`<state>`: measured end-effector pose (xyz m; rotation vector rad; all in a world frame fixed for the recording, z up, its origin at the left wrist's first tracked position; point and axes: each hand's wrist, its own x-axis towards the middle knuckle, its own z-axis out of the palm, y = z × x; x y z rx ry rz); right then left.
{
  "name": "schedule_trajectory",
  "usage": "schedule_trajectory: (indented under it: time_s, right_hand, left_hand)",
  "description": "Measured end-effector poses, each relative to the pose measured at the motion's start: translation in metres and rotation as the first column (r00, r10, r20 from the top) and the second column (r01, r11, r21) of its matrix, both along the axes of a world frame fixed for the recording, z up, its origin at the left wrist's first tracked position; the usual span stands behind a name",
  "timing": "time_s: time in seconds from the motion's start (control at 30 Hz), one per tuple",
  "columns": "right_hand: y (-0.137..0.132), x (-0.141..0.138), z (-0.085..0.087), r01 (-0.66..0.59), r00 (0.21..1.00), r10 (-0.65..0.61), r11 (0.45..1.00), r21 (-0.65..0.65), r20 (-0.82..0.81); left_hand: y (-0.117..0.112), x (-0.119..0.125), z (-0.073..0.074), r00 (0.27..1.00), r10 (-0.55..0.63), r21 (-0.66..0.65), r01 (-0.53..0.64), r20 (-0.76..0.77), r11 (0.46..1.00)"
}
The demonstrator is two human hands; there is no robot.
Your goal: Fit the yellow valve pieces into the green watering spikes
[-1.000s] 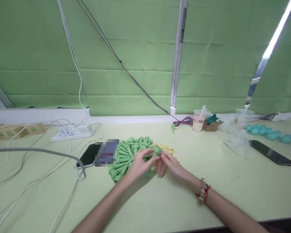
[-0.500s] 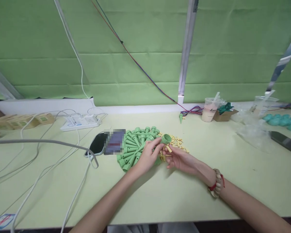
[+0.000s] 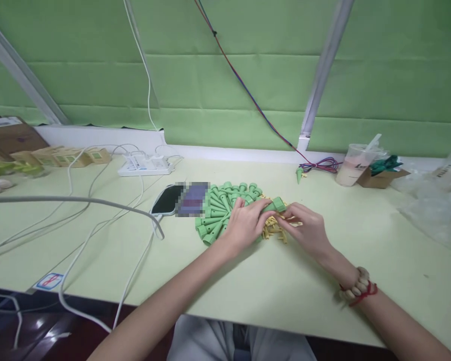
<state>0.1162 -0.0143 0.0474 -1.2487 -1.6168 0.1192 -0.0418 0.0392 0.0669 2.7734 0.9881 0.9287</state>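
Note:
My left hand point(image 3: 244, 223) grips a green plastic spike point(image 3: 278, 204) with a wide hollow head, lying sideways with its head to the right. Close against the spike's side, my right hand point(image 3: 308, 228) pinches a small yellow plastic piece point(image 3: 281, 216). Fingers partly cover that piece, so I cannot tell whether it sits in the spike. Beneath and left of my hands lies a fanned pile of similar green spikes point(image 3: 213, 213). Small yellow pieces point(image 3: 273, 232) are heaped under my hands, to the right of the green pile.
Left of the pile lie a phone point(image 3: 168, 200) and a blurred dark rectangle point(image 3: 192, 199). White cables run from a power strip point(image 3: 146, 164). A single green spike point(image 3: 299, 174) lies at the back. A drink cup point(image 3: 353, 168), a small carton point(image 3: 379, 179) and plastic bags point(image 3: 432, 200) stand right.
The spike has tipped from its open head facing me to lying sideways. My right hand has turned over and brought the yellow piece to the spike's side. The camera view has shifted.

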Motion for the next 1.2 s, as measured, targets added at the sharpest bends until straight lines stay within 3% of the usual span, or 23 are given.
schedule_trajectory:
  time_s: [0.07,0.17,0.27,0.33,0.37,0.47,0.57,0.67,0.77,0.87,0.93,1.03,1.1,1.2]
  right_hand:
    - [-0.001,0.002,0.001,0.007,1.0,-0.007,1.0,0.017,-0.026]
    - [-0.001,0.002,0.005,-0.11,0.958,0.059,0.98,-0.169,-0.279]
    - [-0.001,0.0,0.011,-0.404,0.816,0.137,0.829,-0.386,-0.561]
    - [-0.001,-0.001,0.013,-0.529,0.743,0.165,0.739,-0.418,-0.648]
    - [-0.001,-0.002,0.014,-0.552,0.729,0.172,0.721,-0.42,-0.662]
    - [-0.002,-0.004,0.012,-0.492,0.769,0.15,0.76,-0.424,-0.622]
    - [-0.001,-0.001,0.009,-0.263,0.881,0.066,0.891,-0.369,-0.469]
    - [0.002,0.008,0.005,-0.065,0.94,-0.036,0.957,-0.282,-0.338]
    - [0.007,0.015,0.004,-0.011,0.947,-0.082,0.957,-0.288,-0.309]
    - [0.009,0.014,0.007,-0.12,0.939,-0.02,0.915,-0.385,-0.342]
    - [0.009,0.012,0.008,-0.177,0.937,0.021,0.889,-0.422,-0.349]
    - [0.014,0.015,0.004,-0.159,0.948,0.03,0.907,-0.39,-0.317]
    - [0.022,0.026,-0.003,-0.103,0.946,-0.027,0.92,-0.378,-0.324]
    - [0.044,0.051,-0.018,-0.004,0.936,-0.164,0.879,-0.476,-0.311]
  left_hand:
    - [0.0,0.001,0.002,1.0,0.019,-0.045,-0.018,0.023,0.999]
    - [0.003,-0.001,0.005,0.995,0.009,-0.132,0.004,0.095,0.991]
    - [0.006,-0.005,0.008,0.984,-0.015,-0.248,0.059,0.177,0.967]
    - [0.007,-0.006,0.01,0.98,-0.039,-0.274,0.092,0.194,0.957]
    - [0.007,-0.006,0.01,0.979,-0.051,-0.269,0.104,0.195,0.958]
    - [0.007,-0.006,0.011,0.976,-0.055,-0.234,0.105,0.212,0.967]
    - [0.012,-0.008,0.013,0.956,0.018,-0.259,0.061,0.293,0.964]
    - [0.02,-0.013,0.018,0.898,0.155,-0.333,-0.009,0.413,0.943]
    - [0.025,-0.019,0.024,0.844,0.302,-0.281,-0.189,0.444,0.941]
    - [0.028,-0.021,0.024,0.853,0.384,-0.177,-0.342,0.354,0.923]
    - [0.029,-0.022,0.02,0.881,0.403,-0.13,-0.382,0.249,0.915]
    - [0.032,-0.023,0.012,0.897,0.431,-0.028,-0.43,0.102,0.902]
    - [0.032,-0.024,0.007,0.898,0.438,0.031,-0.439,0.035,0.898]
    - [0.028,-0.023,0.005,0.892,0.453,0.099,-0.449,-0.011,0.888]
